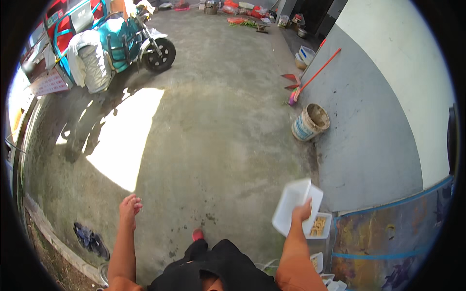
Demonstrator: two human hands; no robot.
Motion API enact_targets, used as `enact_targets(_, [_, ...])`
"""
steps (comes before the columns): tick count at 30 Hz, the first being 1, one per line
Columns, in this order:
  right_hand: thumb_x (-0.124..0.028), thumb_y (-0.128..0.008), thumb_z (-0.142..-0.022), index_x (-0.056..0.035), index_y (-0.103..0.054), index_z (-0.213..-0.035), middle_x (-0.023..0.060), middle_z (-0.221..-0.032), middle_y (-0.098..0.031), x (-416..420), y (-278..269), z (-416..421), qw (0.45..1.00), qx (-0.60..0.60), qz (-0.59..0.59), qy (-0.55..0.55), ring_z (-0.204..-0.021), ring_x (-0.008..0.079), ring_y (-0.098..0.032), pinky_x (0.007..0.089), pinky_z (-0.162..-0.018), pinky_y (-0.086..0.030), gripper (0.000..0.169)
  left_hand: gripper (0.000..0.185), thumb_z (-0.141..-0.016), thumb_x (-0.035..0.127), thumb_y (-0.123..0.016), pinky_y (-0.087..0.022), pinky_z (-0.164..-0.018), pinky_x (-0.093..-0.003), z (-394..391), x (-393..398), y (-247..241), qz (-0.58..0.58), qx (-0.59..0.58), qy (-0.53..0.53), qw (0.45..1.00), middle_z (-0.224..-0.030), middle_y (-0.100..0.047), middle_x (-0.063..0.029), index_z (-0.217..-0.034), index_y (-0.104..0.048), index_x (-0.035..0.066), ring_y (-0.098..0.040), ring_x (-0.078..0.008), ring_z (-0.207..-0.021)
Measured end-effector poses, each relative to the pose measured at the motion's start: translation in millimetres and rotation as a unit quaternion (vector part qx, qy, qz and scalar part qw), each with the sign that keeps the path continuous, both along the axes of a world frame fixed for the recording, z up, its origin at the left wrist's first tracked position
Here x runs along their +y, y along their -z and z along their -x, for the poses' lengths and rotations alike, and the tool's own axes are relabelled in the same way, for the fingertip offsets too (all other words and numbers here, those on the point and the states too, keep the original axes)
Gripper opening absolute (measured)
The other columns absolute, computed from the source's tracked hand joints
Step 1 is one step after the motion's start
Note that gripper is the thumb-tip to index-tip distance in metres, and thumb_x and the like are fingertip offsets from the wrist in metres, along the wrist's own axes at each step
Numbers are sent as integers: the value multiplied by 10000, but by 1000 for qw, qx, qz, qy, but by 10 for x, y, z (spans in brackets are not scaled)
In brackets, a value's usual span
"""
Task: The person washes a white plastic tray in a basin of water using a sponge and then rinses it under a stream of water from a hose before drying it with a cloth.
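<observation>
My right hand (301,211) grips a white, translucent plastic tray (289,203) by its side and holds it tilted, low on the right. Just beyond that hand, a second white tray (327,232) with light brown pieces (318,226) in it rests near the wall. A smaller tray (319,262) with similar pieces lies closer to me. On the left, my left hand (130,208) hangs over the concrete floor with its fingers partly curled and nothing visible in them. One red shoe (197,234) shows below me.
A dirty plastic bucket (310,122) and a red-handled broom (320,71) stand along the grey wall. A teal three-wheeler (120,43) is parked at the upper left. Dark shoes (91,242) lie at the lower left. Bags and pots sit at the far end. A painted panel (386,236) occupies the lower right.
</observation>
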State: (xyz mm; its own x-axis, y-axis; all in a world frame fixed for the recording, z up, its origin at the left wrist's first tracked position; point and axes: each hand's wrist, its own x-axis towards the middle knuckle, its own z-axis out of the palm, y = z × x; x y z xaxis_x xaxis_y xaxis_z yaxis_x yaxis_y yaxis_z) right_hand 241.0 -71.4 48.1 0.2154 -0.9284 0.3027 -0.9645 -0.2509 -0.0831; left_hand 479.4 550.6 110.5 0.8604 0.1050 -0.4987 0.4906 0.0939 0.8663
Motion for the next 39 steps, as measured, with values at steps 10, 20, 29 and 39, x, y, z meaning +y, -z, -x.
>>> enact_targets(10, [-59, -621, -705, -33, -475, -1235, 188, -862, -631, -379, -312, -828, 969, 26, -115, 217, -762, 371, -621, 452, -647, -491, 550, 225, -857, 160, -531, -448, -497, -232, -3251, -1328, 54, -132, -27, -7, 991, -741, -620, -78, -968, -603, -22, -567, -120, -561])
enact_targets(20, [119, -461, -641, 51, -493, -1115, 138, -1051, -572, -3097, -1986, -5879, 721, -670, -176, -3, -917, 259, -582, 358, -803, -467, 480, 238, -838, 217, -613, -437, -484, -246, -6131, -3343, -412, -122, -29, 96, 987, -624, -589, -57, -698, -572, 28, -552, -129, -508])
enact_targets(29, [-72, -525, -774, 87, -527, -1072, 195, -973, -620, -3746, -979, -6947, 929, -320, -95, 158, -820, 282, -623, 411, -748, -483, 337, 190, -831, 210, -600, -459, -552, -241, -9048, -4593, -340, -111, -41, 120, 986, -720, -617, -52, -856, -619, 23, -598, -133, -615])
enact_targets(39, [-66, -567, -737, 40, -514, -1162, 179, -1004, -620, -4216, -785, -9360, 965, 177, -155, 113, -906, 304, -610, 404, -821, -465, 441, 204, -790, 162, -600, -486, -638, -241, -11808, -6041, -483, -221, -144, 123, 957, -734, -671, -52, -915, -687, 26, -628, -103, -676])
